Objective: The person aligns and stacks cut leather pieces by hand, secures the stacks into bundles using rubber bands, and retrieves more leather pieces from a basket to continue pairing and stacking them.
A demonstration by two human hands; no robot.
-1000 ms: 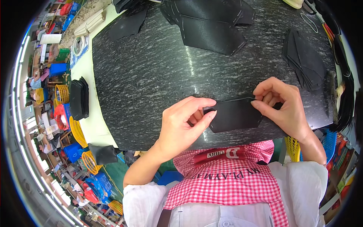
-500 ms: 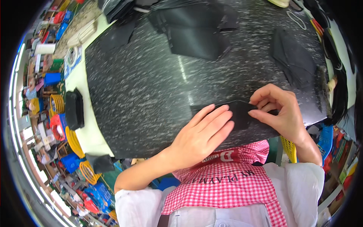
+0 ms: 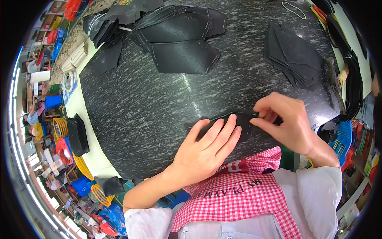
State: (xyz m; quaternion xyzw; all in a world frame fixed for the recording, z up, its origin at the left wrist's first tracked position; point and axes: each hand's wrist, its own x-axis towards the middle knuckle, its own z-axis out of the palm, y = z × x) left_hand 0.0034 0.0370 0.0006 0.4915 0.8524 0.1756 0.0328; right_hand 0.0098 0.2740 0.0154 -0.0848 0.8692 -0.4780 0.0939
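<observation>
A black leather-like piece point(image 3: 245, 124) lies on the dark speckled tabletop point(image 3: 135, 111), near its front edge. Its far edge looks folded over in a narrow strip. My left hand point(image 3: 205, 149) rests palm down over the piece's left part, fingers spread and pressing lightly on it. Between the thumb and bent forefinger of my right hand point(image 3: 284, 121), the right end of that edge is pinched. Part of the piece is hidden beneath both hands.
Stitched black panels point(image 3: 181, 53) lie at the far middle of the table. A fanned stack of black cut pieces point(image 3: 294, 55) sits at the right. Another black stack point(image 3: 77, 135) rests on the pale left border. A white cord loop point(image 3: 293, 10) lies far right.
The view has shifted slightly, bringing more of the far panels into sight. My left fingers are spread wider on the piece. My right hand still pinches its edge, with little movement along it.
</observation>
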